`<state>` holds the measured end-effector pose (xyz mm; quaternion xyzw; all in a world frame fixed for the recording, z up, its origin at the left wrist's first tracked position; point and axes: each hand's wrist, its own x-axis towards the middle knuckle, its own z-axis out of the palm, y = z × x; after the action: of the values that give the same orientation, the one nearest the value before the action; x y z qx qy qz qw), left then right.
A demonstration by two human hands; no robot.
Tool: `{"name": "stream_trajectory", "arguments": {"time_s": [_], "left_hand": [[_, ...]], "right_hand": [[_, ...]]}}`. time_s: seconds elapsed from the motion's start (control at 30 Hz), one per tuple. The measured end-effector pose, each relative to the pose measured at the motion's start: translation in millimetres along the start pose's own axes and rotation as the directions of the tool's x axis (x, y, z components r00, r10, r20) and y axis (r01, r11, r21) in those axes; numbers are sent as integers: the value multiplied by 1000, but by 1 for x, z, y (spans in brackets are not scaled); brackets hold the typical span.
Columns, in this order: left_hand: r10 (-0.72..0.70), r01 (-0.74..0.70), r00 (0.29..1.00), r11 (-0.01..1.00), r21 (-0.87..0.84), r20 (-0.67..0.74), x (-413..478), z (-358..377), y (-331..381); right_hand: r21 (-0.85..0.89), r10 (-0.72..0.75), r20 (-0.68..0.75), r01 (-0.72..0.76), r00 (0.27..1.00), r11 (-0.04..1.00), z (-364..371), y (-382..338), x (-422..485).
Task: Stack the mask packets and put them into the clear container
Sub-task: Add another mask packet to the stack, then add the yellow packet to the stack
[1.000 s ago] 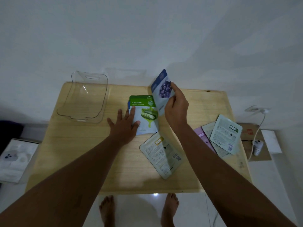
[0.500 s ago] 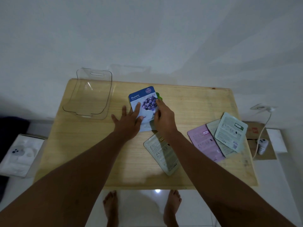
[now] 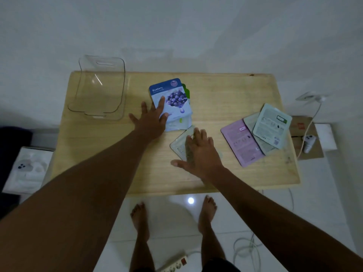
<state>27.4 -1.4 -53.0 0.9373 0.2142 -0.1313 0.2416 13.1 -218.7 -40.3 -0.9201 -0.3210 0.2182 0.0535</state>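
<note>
A blue Blueberry mask packet lies on top of a green packet in a small stack near the table's middle. My left hand rests flat with spread fingers on the stack's left edge. My right hand lies flat, fingers apart, on a pale green packet lying face down nearer to me. At the right lie a pink packet and two pale green packets, overlapping. The clear container stands at the table's back left corner with nothing in it.
The wooden table stands against a white wall. A white box sits on the floor at the left. Right of the table are a cardboard piece, a cable and a small white device. A power strip lies by my bare feet.
My right hand laid the Blueberry packet on the green one, let go and moved down onto the pale green packet. My left hand stayed on the stack.
</note>
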Motion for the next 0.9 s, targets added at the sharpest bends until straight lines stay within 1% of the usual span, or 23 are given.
{"name": "stream_trajectory", "arguments": {"time_s": [0.07, 0.2, 0.33, 0.43, 0.53, 0.57, 0.63, 0.67, 0.7, 0.77, 0.8, 0.9], "left_hand": [[-1, 1, 1000, 1000, 0, -5, 1, 1, 0], [-4, 4, 1000, 1000, -2, 1, 3, 2, -2], [1, -1, 1000, 1000, -3, 0, 3, 3, -2], [4, -4, 1000, 1000, -2, -1, 3, 3, -3], [3, -3, 1000, 1000, -12, 3, 2, 3, -4], [2, -2, 1000, 1000, -15, 3, 2, 3, -3], [4, -4, 1000, 1000, -22, 6, 2, 2, -3], [4, -4, 1000, 1000, -27, 9, 2, 1, -2], [3, -3, 1000, 999, -32, 10, 1, 1, -2], [4, -3, 1000, 999, -34, 8, 1, 1, -2], [5, -4, 1000, 999, -35, 6, 0, 1, -2], [14, -14, 1000, 999, -37, -4, 0, 1, -3]], "right_hand": [[2, -14, 9, 14, 1000, 1000, 8, 3, -3], [71, -60, -135, 70, 989, 995, 14, 4, -6], [76, -83, -221, 102, 972, 992, 22, 4, -2], [228, 3, -350, 82, 937, 970, 15, 4, -7], [472, 120, -394, 89, 911, 877, -12, 3, -12], [518, 161, -425, 94, 891, 850, -26, 2, -12], [549, 243, -534, 114, 810, 828, -51, 1, -6], [566, 284, -566, 115, 774, 816, -62, 2, -1], [593, 322, -573, 109, 754, 798, -70, 3, 5], [664, 383, -558, 119, 736, 738, -86, 5, 18], [690, 401, -546, 123, 735, 714, -92, 5, 26], [707, 408, -513, 103, 756, 699, -107, 0, 50]]}}
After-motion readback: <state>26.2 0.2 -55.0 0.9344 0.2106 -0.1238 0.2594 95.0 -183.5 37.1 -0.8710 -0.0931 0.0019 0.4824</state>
